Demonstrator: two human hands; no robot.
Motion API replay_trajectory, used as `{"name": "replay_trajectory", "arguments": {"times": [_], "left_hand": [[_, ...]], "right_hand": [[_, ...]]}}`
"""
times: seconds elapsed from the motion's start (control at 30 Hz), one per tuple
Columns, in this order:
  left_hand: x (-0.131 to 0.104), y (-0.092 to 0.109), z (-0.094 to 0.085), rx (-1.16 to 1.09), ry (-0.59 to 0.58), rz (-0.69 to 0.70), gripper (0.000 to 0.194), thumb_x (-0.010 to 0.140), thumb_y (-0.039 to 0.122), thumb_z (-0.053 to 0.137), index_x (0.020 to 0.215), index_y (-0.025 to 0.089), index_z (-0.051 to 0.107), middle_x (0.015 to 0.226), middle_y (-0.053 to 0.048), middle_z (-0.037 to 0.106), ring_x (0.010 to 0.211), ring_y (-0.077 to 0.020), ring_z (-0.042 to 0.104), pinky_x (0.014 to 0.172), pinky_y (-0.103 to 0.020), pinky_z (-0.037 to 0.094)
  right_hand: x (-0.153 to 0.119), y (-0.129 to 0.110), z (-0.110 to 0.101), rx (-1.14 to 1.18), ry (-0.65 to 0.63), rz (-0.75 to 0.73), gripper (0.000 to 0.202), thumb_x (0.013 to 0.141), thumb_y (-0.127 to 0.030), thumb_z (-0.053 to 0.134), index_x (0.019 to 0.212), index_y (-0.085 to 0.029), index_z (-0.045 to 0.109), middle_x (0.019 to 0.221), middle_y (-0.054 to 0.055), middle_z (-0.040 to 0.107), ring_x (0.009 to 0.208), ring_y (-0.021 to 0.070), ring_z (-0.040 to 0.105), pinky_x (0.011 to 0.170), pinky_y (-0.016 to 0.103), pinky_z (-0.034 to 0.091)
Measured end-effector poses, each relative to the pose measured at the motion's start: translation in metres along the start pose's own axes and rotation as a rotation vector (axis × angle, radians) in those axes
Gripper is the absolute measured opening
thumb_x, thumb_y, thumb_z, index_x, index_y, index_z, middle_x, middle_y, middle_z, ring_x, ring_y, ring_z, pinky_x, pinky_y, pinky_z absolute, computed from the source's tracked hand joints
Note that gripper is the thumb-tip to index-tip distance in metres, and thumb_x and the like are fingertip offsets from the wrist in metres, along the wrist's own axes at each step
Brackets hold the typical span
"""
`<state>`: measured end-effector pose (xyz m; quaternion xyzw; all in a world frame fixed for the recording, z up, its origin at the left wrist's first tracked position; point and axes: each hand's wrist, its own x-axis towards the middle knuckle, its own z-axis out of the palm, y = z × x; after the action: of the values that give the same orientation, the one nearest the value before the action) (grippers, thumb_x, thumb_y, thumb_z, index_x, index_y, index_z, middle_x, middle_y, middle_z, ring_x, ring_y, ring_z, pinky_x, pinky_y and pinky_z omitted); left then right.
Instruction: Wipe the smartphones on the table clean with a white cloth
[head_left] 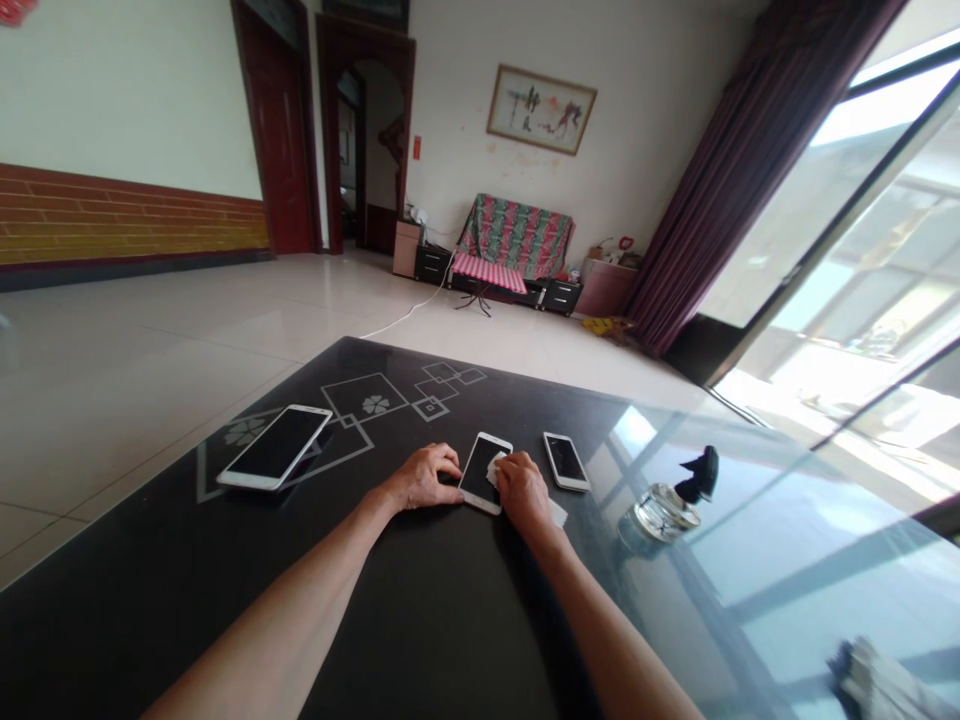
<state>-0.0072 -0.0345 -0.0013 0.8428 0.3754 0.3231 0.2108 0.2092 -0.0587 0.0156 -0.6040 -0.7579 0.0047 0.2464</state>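
Three in a row: left device [276, 448], mid phone [478, 462], right phone [566, 462]; all white-framed, dark screens up, on the black table [420, 610].
Mid phone: flat between both hands, near the middle of my view; right side partly covered.
Left hand [426, 477]: at the phone's left edge, thumb toward the near left corner. Thumb and forefinger apart, tips touching the edge; I can't see a clamp.
Right hand [523, 488]: over the phone's right side, fingers bunched together on a white wipe [493, 469]. Some white also shows at the hand's right; can't tell if same piece.
Left device: well left of the hands, the biggest of the three; I can't tell phone or tablet.
Right phone: just right of and slightly beyond the right hand, untouched.
Bottle [664, 513]: clear, black top, farther right on the glossy tabletop.
Bundle [889, 683]: greyish, near right corner, too blurred for me to identify.
Far side: striped stand [489, 273] on the floor, purple curtain [739, 170] to its right.
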Motion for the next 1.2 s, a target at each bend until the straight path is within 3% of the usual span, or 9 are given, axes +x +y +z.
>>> {"name": "replay_trajectory", "arguments": {"times": [0.4, 0.87, 1.2], "left_hand": [[0.000, 0.004, -0.001, 0.015, 0.006, -0.017, 0.024, 0.063, 0.034, 0.079, 0.083, 0.022, 0.074, 0.099, -0.003, 0.066, 0.090, -0.0185, 0.061, 0.086, -0.030, 0.046], [-0.002, 0.004, -0.001, 0.032, 0.019, -0.003, 0.023, 0.064, 0.032, 0.079, 0.083, 0.020, 0.074, 0.097, -0.004, 0.066, 0.086, -0.0179, 0.061, 0.085, -0.030, 0.045], [-0.002, 0.003, -0.003, 0.020, -0.008, 0.011, 0.023, 0.063, 0.022, 0.075, 0.086, 0.021, 0.075, 0.100, -0.002, 0.065, 0.090, -0.0176, 0.061, 0.088, -0.028, 0.045]], "right_hand": [[-0.046, -0.008, -0.015, 0.114, -0.015, -0.142, 0.027, 0.091, -0.019, 0.046, 0.102, -0.024, 0.070, 0.105, 0.007, 0.062, 0.095, 0.0182, 0.057, 0.089, 0.028, 0.044], [-0.036, -0.014, -0.006, 0.140, 0.014, -0.148, 0.028, 0.090, -0.020, 0.047, 0.104, -0.026, 0.071, 0.106, 0.006, 0.062, 0.096, 0.0198, 0.054, 0.088, 0.028, 0.045], [-0.049, 0.003, -0.020, 0.239, 0.001, -0.233, 0.025, 0.089, -0.018, 0.051, 0.103, -0.026, 0.071, 0.104, 0.006, 0.062, 0.095, 0.0196, 0.056, 0.088, 0.032, 0.046]]}}
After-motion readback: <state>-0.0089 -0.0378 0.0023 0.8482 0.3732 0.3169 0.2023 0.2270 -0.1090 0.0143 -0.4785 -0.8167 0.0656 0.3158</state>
